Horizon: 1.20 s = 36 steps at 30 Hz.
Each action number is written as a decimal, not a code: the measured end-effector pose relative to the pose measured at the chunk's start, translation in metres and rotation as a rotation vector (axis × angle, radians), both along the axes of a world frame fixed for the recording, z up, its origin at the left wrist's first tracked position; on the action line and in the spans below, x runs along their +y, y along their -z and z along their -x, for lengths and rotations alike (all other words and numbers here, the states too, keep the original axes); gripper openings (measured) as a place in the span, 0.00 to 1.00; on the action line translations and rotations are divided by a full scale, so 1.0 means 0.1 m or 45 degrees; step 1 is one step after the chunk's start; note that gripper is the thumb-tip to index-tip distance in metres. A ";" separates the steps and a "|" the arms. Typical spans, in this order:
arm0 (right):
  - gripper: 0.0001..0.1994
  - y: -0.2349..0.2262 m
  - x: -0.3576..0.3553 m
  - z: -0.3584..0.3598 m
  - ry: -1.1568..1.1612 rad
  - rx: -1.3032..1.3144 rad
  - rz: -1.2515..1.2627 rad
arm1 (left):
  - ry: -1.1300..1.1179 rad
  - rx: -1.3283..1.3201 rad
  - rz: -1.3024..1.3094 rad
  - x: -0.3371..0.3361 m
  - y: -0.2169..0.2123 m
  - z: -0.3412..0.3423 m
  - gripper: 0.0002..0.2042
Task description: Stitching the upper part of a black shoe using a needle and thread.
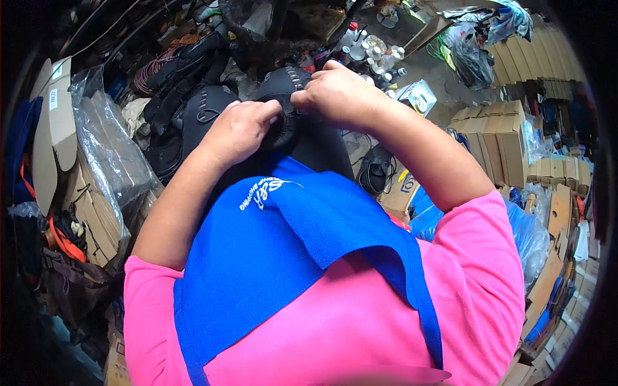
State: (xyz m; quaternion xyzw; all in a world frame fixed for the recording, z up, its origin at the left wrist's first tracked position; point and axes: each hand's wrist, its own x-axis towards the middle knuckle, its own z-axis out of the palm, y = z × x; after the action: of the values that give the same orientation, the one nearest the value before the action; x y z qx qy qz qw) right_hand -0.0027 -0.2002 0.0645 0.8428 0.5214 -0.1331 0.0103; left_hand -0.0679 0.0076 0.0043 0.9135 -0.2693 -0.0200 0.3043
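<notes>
A pink shirt (360,321) fills the lower part of the view, and over it hangs a blue apron (270,257) whose top folds down in a flap with white lettering. Both bare forearms rise from the sleeves toward the upper middle, where they meet on a black shoe upper (283,106). This dark piece sits just above the apron's top edge, held up in front of the body, with a row of light stitches or eyelets along its curved rim. The left hand (239,132) is clenched on the lower left side of the shoe upper, thumb pressed on its rim. The right hand (338,96) grips the upper right edge of the same piece, fingers curled over it. To the left lie a stack of flat cardboard (96,212) under clear plastic film (106,145), and black shoe parts (187,109) heaped behind the hands. To the right stand rows of brown cardboard boxes (499,138), with blue plastic bags (524,235) near the right elbow. Beyond the hands, small white bottles (373,51) cluster together, well apart from the boxes.
</notes>
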 end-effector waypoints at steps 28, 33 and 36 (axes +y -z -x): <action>0.13 0.15 -1.33 -0.12 0.899 0.513 -0.221 | -0.768 -0.042 -0.037 1.57 -0.28 0.78 0.05; 0.15 0.40 -2.74 -0.16 1.242 0.064 0.122 | -1.186 -0.140 -0.603 2.74 -0.10 1.08 0.08; 0.15 0.46 -2.19 -0.02 1.032 0.503 0.255 | -0.962 -0.168 -0.175 1.79 -0.11 0.69 0.13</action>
State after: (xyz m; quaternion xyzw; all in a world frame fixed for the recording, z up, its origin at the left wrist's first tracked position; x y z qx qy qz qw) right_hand -0.0005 -0.4195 0.0181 0.9320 0.1264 -0.3341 -0.0607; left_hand -0.1372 0.1862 0.0149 0.9659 0.0690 0.1345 0.2104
